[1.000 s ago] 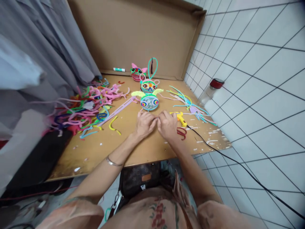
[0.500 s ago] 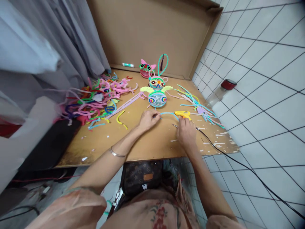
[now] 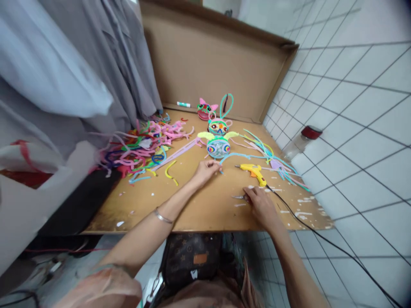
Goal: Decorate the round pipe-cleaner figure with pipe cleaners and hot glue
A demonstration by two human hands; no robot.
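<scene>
My left hand [image 3: 207, 171] is closed in a pinch on the end of a light blue pipe cleaner [image 3: 236, 154], which arches away to the right over the table. My right hand [image 3: 259, 202] rests low on the table, its fingers on the handle end of small scissors [image 3: 238, 197] whose tips point left. Just above that hand lies a yellow glue gun [image 3: 253, 170], nozzle to the left, touched by neither hand. Beyond my left hand stands a colourful figure [image 3: 218, 147] with big round eyes, pale yellow wings and a green loop on top.
Tangled pipe cleaners [image 3: 141, 147] are heaped at the left, with more strands [image 3: 276, 164] at the right. A pink-eared figure [image 3: 205, 110] and a marker [image 3: 183, 104] lie near the cardboard [image 3: 218, 64]. A black cord [image 3: 308, 224] crosses the right edge beside a jar [image 3: 298, 143].
My right hand has let go of the blue pipe cleaner and moved down toward the scissors. The pipe cleaner's far part now reaches to the right. The view has shifted, so the table appears lower.
</scene>
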